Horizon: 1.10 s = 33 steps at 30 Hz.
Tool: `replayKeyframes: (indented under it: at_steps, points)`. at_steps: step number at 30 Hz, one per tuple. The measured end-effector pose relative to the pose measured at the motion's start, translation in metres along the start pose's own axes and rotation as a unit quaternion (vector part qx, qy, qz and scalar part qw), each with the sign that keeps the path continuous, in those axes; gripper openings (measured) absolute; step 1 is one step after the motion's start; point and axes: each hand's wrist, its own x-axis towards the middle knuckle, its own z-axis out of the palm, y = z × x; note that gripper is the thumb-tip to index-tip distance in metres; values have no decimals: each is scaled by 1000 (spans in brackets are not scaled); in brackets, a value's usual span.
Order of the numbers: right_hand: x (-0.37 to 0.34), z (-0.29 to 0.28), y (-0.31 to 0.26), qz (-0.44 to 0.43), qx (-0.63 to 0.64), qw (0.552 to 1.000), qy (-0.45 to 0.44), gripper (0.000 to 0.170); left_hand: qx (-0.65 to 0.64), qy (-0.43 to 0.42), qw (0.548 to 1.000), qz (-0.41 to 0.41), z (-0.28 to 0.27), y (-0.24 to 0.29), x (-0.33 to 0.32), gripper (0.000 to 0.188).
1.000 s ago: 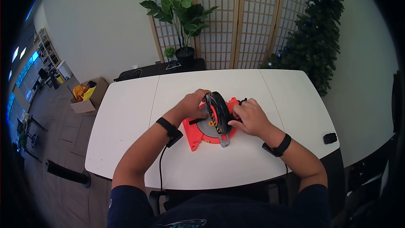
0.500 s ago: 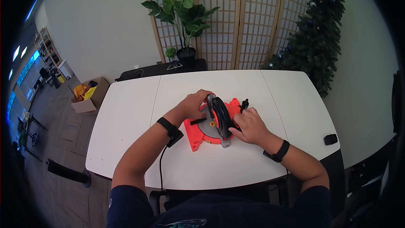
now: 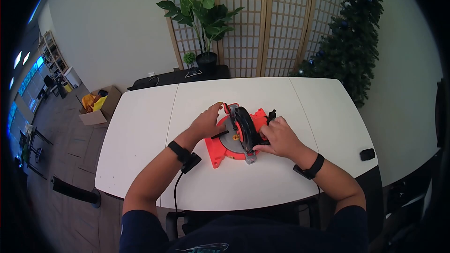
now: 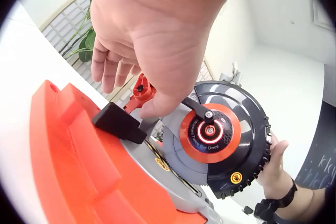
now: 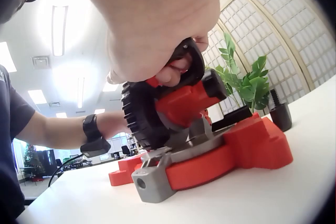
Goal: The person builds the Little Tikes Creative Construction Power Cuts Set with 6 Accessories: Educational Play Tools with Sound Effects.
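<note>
The toy miter saw (image 3: 244, 124) stands on its red base (image 4: 79, 145) near the middle of the white counter (image 3: 131, 136); guard (image 4: 252, 129), toothed blade (image 4: 181, 167) and grey turntable (image 5: 197, 151) appear, by judgement, to form one assembled unit; how much handling remains cannot be judged. The right hand (image 3: 280, 138) has its fingers curled round the black handle (image 5: 198, 61) — a closed grasp; the left hand (image 3: 205, 123) lies at the opposite side, fingers extended and grasping nothing, its thumb close to the black block (image 4: 118, 121) on the base; whether the thumb makes contact cannot be told.

Surroundings: a small black object (image 3: 367, 154) lies near the counter's right edge, well apart from the saw; an open cardboard box (image 3: 111, 107) sits beyond the left side, and a potted plant (image 3: 206, 62) stands behind. In the head view the right hand partly covers the handle; nothing apart from the two hands visibly obstructs the saw.
</note>
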Motion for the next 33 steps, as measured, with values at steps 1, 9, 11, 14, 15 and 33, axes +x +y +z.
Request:
replayKeyframes:
  at_steps: [1, 9, 11, 14, 15, 33]
  points:
    - [3, -4, 0, 8, 26, 1000, 4, 51, 0, 0, 1000, 0, 1, 0, -3, 85]
    - [31, -39, 9, 4, 28, 998, 60, 48, 9, -6, 999, -35, 0, 11, -15, 92]
    - [37, -45, 13, -3, 31, 998, 62, 45, 51, -17, 997, -63, 1, 21, -23, 99]
    - [46, -52, 18, -13, 37, 997, 67, 39, 119, -64, 986, -100, 3, 33, -31, 114]
    - [49, -54, 19, -10, 35, 997, 70, 38, 144, -100, 979, -108, 4, 34, -32, 122]
    - [36, -20, 84, 147, 322, 910, 214, 39, 112, -74, 987, -91, 7, 19, -39, 119]
